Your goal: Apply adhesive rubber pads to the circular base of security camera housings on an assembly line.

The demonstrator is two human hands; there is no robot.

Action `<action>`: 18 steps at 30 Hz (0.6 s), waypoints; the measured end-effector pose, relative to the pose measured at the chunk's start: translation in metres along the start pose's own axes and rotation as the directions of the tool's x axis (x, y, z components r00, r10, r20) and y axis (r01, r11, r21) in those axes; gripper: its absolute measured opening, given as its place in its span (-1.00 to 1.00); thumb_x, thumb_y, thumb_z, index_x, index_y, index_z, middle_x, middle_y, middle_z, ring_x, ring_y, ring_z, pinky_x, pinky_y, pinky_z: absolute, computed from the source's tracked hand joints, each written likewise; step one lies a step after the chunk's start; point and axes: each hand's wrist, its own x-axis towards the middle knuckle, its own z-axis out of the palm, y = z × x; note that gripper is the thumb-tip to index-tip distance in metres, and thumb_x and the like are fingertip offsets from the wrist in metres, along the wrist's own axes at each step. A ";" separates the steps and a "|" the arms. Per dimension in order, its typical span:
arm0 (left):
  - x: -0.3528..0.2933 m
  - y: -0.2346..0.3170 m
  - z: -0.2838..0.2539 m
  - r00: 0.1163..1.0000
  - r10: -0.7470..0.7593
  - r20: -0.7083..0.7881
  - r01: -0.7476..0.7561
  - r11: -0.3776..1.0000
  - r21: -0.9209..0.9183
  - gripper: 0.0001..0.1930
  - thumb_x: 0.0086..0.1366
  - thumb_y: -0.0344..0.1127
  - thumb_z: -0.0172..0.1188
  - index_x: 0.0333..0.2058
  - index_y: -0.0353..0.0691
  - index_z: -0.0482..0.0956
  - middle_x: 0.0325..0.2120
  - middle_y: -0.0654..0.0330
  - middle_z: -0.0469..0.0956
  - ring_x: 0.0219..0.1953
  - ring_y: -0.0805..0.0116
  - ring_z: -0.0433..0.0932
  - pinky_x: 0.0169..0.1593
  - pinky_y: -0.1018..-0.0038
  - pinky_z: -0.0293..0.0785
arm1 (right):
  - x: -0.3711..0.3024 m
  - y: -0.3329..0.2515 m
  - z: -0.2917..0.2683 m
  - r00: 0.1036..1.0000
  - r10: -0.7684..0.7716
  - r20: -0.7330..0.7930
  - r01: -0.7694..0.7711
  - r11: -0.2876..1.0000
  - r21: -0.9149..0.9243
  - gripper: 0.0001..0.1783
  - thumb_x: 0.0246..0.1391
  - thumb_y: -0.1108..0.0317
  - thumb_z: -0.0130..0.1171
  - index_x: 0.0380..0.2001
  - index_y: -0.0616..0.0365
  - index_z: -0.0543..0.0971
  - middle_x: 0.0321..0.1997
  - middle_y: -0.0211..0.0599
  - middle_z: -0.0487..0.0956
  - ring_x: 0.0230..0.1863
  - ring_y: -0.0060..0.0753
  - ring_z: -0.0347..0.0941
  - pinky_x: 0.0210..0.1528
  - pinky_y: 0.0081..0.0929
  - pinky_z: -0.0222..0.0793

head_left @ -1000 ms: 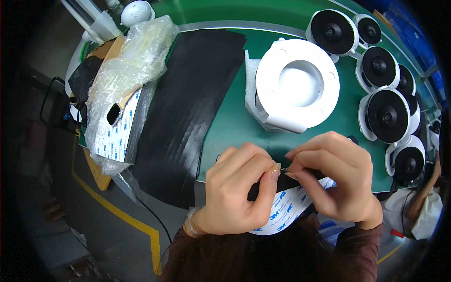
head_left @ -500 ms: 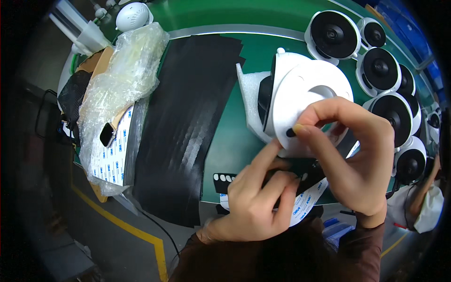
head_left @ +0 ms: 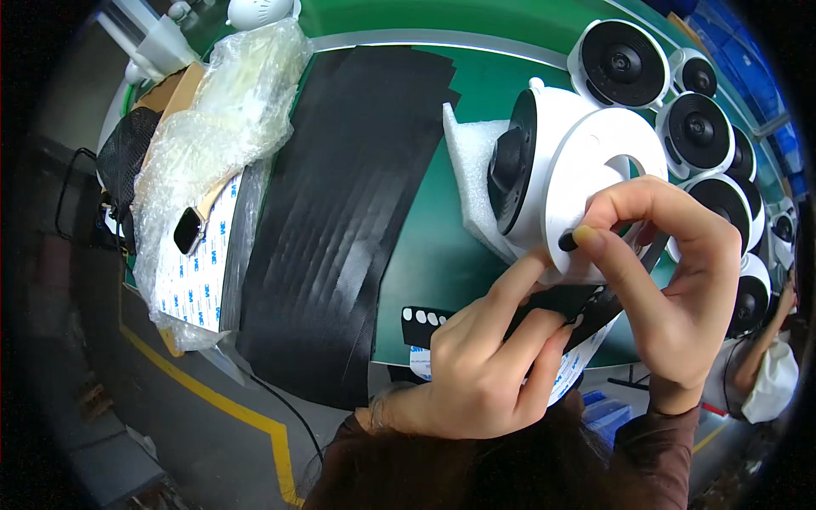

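A white round device with a black face lies tilted on its side, its disc-shaped base turned toward me. Between thumb and forefinger, my right hand pinches a small black oval pad against the edge of that base. My left hand has its fingers curled round a black strip with white oval gaps, white printed backing showing beneath it. The left forefinger reaches up to the base's lower rim. White foam sits behind the device.
Several similar white devices with black faces stand at the right. A stack of black strips covers the middle left of the green table. Left of it, a smartwatch lies on plastic-wrapped sheets. A person's arm shows far right.
The device and both hands appear shifted slightly to the right in view, and more of the device's black face shows. The pinch on the black pad at the base is kept.
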 end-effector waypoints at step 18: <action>-0.006 0.004 -0.016 1.000 -0.003 -0.004 0.003 1.000 -0.013 -0.93 -0.06 -0.55 0.12 -0.53 -0.43 0.45 -0.20 -0.17 0.44 -0.46 0.24 0.55 -0.37 0.49 0.47 | -0.012 -0.004 -0.018 0.994 -0.106 -0.030 0.102 0.986 -0.130 -0.85 -0.16 0.64 0.05 -0.41 0.34 0.47 -0.54 -0.21 0.54 -0.52 -0.50 0.45 -0.40 -0.68 0.31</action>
